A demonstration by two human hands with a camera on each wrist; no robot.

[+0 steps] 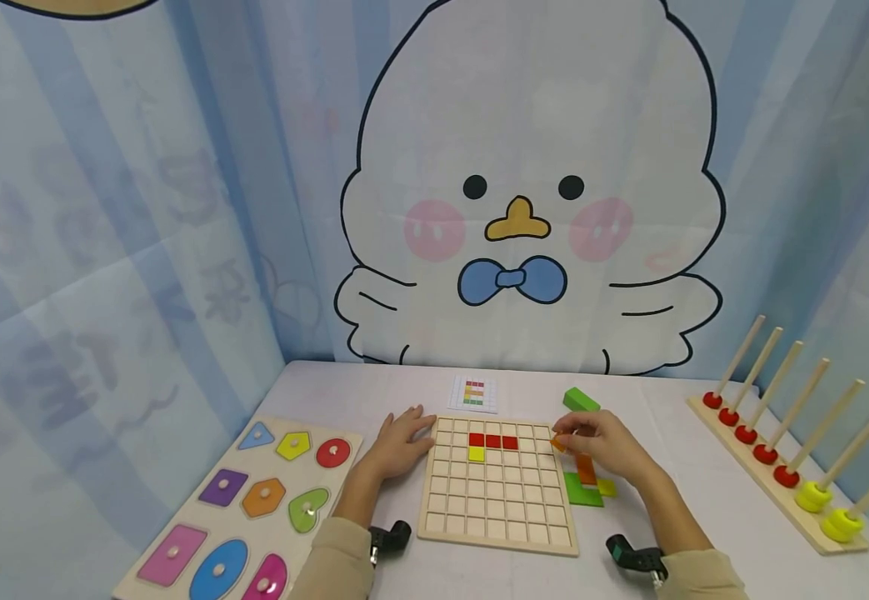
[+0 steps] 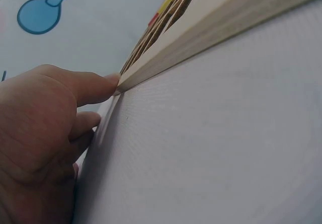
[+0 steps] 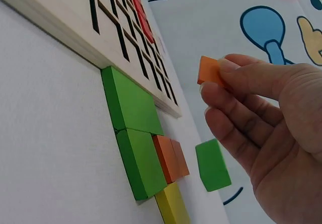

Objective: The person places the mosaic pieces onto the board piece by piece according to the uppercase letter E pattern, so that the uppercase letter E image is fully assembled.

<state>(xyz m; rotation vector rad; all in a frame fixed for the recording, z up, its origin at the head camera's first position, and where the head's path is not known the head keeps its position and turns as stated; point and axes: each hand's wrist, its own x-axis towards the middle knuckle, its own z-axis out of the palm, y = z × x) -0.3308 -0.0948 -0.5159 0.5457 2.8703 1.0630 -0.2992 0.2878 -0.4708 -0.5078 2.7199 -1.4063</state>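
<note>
Left hand [image 1: 398,442]: rested at the left side of the grid board [image 1: 497,547]; thumb laid against its edge, fingers stretched forward and slightly spread; nothing grasped.
Right hand [image 1: 605,440]: raised over the desk [image 1: 651,396]; thumb and forefinger pressed together on an orange block [image 3: 208,71], other fingers loosely bent beneath.
Orange block: held at the right hand's fingertips, by the board's far right part.
Forearms: both extended from the near side, angled forward; tan sleeves [image 1: 332,567] worn back from the wrists, a black wrist camera [image 1: 392,540] carried at each.
Grid: placed between the hands; three red pieces [image 1: 492,442] seated in a row, one yellow piece [image 1: 476,454] set under the leftmost.
Loose blocks: green blocks [image 3: 133,105], orange pieces [image 1: 586,469] and a yellow block [image 1: 606,487] grouped below the right hand; another green block [image 1: 580,400] seen beyond it.
Card [image 1: 473,393]: laid ahead of both hands, past the board.
Outer sides: shape puzzle [image 1: 209,504] noted left of the left hand; bead rack [image 1: 771,471] well right of the right.
</note>
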